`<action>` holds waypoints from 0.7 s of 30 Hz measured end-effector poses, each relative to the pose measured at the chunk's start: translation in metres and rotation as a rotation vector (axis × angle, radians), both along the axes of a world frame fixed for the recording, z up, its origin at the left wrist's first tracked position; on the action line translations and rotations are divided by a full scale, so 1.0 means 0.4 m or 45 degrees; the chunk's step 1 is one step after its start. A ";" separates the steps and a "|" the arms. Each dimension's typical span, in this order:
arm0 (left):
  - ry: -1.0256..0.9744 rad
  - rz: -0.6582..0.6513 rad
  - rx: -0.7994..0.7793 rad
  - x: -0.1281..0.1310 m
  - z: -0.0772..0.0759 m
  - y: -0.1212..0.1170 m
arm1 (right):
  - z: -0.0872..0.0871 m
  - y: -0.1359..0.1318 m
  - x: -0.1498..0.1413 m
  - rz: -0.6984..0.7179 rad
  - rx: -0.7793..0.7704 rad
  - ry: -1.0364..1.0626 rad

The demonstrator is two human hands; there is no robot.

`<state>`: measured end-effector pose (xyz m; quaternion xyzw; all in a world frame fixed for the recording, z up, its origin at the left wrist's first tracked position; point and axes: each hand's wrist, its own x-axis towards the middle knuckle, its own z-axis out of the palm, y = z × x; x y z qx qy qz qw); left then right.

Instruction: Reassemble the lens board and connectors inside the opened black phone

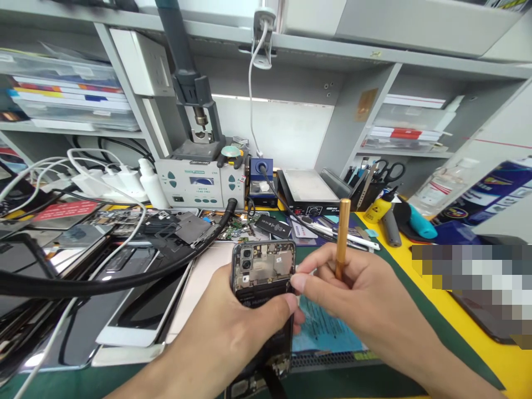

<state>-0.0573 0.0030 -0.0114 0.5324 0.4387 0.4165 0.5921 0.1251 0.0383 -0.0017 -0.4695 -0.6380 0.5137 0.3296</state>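
My left hand [233, 327] grips an opened phone [263, 270] from below, thumb across its middle; the back cover is off, with the camera module and circuit board exposed. My right hand [366, 299] is closed around a gold-coloured tool handle [343, 235] that stands upright between its fingers. The right forefinger and thumb touch the phone's right edge. The tool's tip is hidden behind the fingers.
A thick black hose [124, 277] crosses the left side over several phones and screens [137, 310]. A hot-air station [199, 185], a black heating plate [310, 191], a tool cup with scissors [374, 177] and a clear bottle [444, 185] stand at the back. A blue mat [324, 327] lies beneath the hands.
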 end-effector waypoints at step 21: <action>-0.015 0.091 -0.076 0.018 0.027 0.001 | 0.026 -0.009 0.012 -0.009 0.036 -0.053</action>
